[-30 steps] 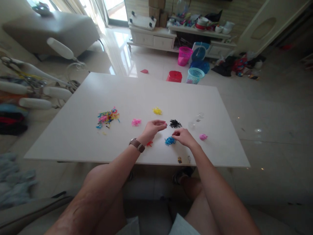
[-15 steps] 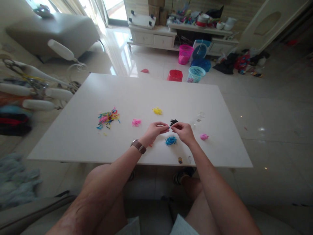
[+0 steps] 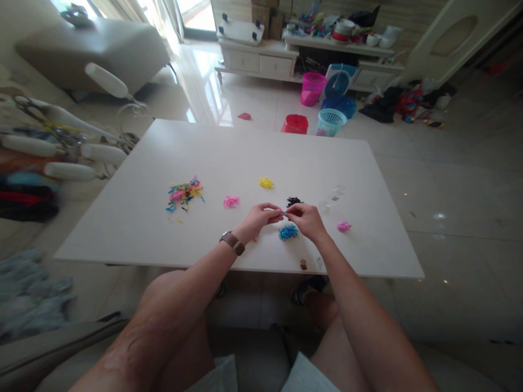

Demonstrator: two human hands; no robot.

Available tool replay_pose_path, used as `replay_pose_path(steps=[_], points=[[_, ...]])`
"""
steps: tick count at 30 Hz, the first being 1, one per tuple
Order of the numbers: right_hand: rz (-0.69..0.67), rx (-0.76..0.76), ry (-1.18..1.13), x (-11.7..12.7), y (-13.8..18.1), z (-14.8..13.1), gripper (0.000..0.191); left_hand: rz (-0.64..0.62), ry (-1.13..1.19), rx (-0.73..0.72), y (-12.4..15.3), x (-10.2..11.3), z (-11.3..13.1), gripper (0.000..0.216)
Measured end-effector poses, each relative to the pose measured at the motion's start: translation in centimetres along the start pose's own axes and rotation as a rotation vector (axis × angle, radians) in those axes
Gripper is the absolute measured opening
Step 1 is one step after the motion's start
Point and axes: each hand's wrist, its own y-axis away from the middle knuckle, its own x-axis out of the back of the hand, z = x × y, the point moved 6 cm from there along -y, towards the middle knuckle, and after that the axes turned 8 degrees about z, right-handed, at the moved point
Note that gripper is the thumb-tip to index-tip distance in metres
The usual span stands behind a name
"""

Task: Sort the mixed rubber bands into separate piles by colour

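Observation:
My left hand [image 3: 260, 217] and my right hand [image 3: 307, 219] meet fingertip to fingertip over the white table [image 3: 134, 218], both pinched on a tiny blue piece I can barely make out. Just below them lies a small blue pile [image 3: 288, 232]. A black pile [image 3: 293, 201] sits right behind my right hand. Farther off lie a yellow pile [image 3: 266, 183], a pink pile [image 3: 231, 201], a mixed-colour heap [image 3: 183, 194] to the left and a pink clump [image 3: 344, 226] to the right. A brown watch [image 3: 232, 242] is on my left wrist.
Two small clear pieces [image 3: 332, 197] lie right of the black pile; tiny bits [image 3: 303, 264] sit at the near edge. A drying rack with clothes [image 3: 49, 147] stands at the left. Baskets [image 3: 329, 121] and a red tub [image 3: 295, 124] stand on the floor beyond the table.
My right hand has risen from the blue pile and come to my left hand; the two sets of fingertips now touch. The view has shifted slightly.

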Motion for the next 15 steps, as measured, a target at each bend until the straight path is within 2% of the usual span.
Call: replay_pose_path(steps=[2,7,11,15], points=[[-0.009,-0.003,0.061,0.4,0.0,0.2,0.009,0.054,-0.088,-0.048,-0.4,1.0,1.0,0.022],[-0.123,-0.018,0.218,0.6,0.4,1.5,0.005,0.274,-0.408,-0.284,-1.7,5.2,4.7,0.015],[-0.252,-0.028,0.286,-0.1,1.0,2.3,0.006,0.395,-0.442,-0.290,-1.9,8.6,6.6,0.015],[-0.273,-0.025,0.362,0.0,1.1,2.5,0.003,0.496,-0.468,-0.305,-1.5,11.8,8.2,0.021]])
